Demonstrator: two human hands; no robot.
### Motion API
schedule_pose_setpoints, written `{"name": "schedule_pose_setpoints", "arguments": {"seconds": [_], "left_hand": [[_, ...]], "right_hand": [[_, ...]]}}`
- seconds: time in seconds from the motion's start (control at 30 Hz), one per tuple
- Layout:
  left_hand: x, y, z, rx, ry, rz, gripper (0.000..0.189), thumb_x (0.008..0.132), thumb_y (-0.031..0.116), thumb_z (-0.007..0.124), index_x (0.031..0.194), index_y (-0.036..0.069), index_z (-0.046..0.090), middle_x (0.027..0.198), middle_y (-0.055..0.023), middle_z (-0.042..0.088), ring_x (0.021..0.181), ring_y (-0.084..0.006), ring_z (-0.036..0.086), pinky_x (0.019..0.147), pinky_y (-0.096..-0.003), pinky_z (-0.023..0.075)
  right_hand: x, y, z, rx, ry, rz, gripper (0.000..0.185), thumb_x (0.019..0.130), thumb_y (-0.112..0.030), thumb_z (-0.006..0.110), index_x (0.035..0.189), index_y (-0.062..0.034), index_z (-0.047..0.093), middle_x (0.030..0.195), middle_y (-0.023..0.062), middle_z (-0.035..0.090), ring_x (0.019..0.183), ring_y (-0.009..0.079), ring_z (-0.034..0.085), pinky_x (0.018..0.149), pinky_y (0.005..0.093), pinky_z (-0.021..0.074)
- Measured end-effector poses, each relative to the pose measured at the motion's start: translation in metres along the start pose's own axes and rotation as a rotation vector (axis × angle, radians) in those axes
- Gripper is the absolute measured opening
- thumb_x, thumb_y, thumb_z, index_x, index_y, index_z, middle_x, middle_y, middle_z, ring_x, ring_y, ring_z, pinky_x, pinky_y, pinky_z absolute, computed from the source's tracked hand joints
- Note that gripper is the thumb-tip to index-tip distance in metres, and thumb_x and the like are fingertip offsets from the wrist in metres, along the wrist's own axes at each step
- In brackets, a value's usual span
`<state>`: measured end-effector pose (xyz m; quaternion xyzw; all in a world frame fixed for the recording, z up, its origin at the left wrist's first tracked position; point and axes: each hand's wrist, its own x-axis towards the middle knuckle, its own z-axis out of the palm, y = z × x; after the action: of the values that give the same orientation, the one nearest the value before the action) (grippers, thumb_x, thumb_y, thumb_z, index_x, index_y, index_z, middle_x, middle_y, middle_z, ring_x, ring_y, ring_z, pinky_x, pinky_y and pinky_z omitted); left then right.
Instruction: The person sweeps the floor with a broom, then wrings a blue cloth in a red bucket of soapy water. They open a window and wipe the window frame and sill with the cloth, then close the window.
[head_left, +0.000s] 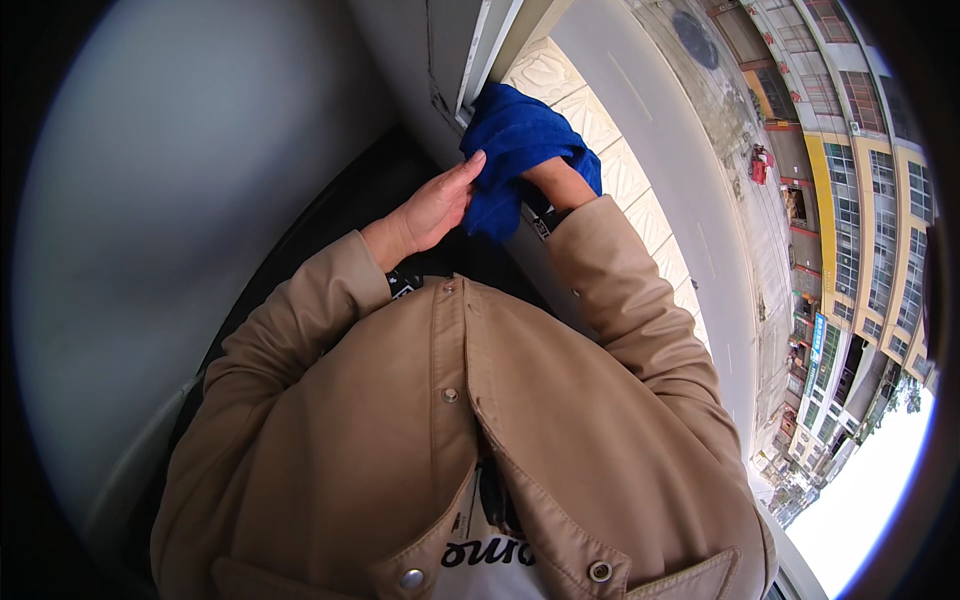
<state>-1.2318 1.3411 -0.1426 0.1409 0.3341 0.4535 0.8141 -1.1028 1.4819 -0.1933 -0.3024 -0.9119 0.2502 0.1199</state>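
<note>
A blue cloth (525, 139), towel-like in texture, is bunched beside the window frame and drapes over my right hand (559, 180). Only the wrist and the back part of that hand show; its fingers are hidden in the folds. From the left, my left hand (435, 210) meets the cloth's near edge. Its thumb lies along the fabric, and its other fingers are partly hidden at the cloth's edge. One corner of the cloth hangs down between the two hands.
A pale window frame (487, 56) rises just beyond the cloth. Outside are a ledge of light patterned tiles (592, 120), a road (660, 112) far below and several buildings (847, 225). A smooth grey-white surface (187, 187) fills the left side, above a dark area (330, 199).
</note>
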Motion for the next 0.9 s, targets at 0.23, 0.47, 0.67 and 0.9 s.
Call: {"name": "schedule_pose_setpoints", "arguments": {"seconds": [0.23,0.47,0.67,0.9], "left_hand": [[0.005,-0.007,0.009,0.056,-0.022,-0.134,0.055,0.102,0.047,0.043,0.140,0.007,0.044,0.132,-0.0065,0.055,0.119,-0.0183,0.054,0.103,-0.0357,0.0426],[0.002,-0.016,0.006,0.286,-0.219,-0.241,0.063,0.101,0.035,0.052,0.150,0.003,0.028,0.149,-0.0070,0.040,0.136,-0.0169,0.037,0.113,-0.0327,0.0292],[-0.002,-0.023,-0.001,0.294,-0.162,-0.183,0.066,0.100,0.032,0.056,0.151,0.003,0.025,0.149,-0.0071,0.040,0.136,-0.0178,0.037,0.114,-0.0329,0.0286],[-0.002,-0.003,-0.015,0.089,0.125,0.041,0.075,0.093,0.036,0.066,0.145,-0.004,0.029,0.142,-0.0124,0.045,0.132,-0.0198,0.043,0.110,-0.0329,0.0347]], "right_hand": [[-0.022,0.000,-0.043,0.041,-0.141,0.140,0.030,0.072,-0.033,0.072,0.089,-0.0081,0.065,0.085,0.0198,0.066,0.079,0.0382,0.065,0.069,0.0434,0.0505],[-0.076,-0.028,-0.043,-0.145,0.219,-0.199,0.022,0.074,-0.032,0.067,0.083,-0.0119,0.064,0.082,0.0100,0.064,0.080,0.0294,0.062,0.067,0.0398,0.0471],[-0.068,-0.059,-0.039,-0.349,0.019,0.260,0.024,0.075,-0.034,0.068,0.087,-0.0125,0.069,0.091,0.0096,0.068,0.089,0.0283,0.065,0.076,0.0394,0.0494],[-0.003,-0.047,0.010,-0.497,0.030,0.125,0.023,0.082,-0.033,0.062,0.088,-0.0128,0.072,0.094,0.0130,0.071,0.090,0.0328,0.067,0.076,0.0469,0.0504]]}}
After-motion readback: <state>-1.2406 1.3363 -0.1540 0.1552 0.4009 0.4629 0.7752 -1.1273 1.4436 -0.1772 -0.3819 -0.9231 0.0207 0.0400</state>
